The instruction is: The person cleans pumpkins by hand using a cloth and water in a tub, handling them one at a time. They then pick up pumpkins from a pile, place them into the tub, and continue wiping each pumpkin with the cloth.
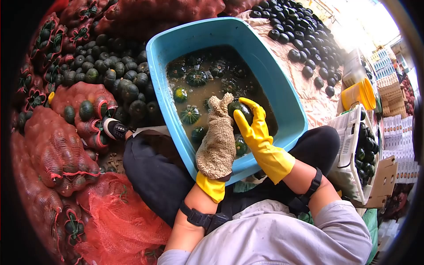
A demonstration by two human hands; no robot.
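Note:
My right hand [260,137], in a yellow rubber glove, has its thumb and fingers curled round a wet dark green kabocha squash [240,111]. Over a yellow glove, my left hand [216,150] wears a tan terry-cloth mitt, which touches the squash's left side; its fingers are hidden inside. Both hands are above murky brown water in a blue plastic tub [289,104] between my legs. Several more squashes float there, among them a striped one [190,114] and one with a yellow-orange patch [180,94].
Red mesh sacks [57,145] of squashes crowd the left, beside a loose pile [110,66]. Dark squashes [304,39] lie on a pale sheet [282,57] at upper right. A white crate [346,137], a yellow container [360,95] and stacked cartons [397,137] stand right.

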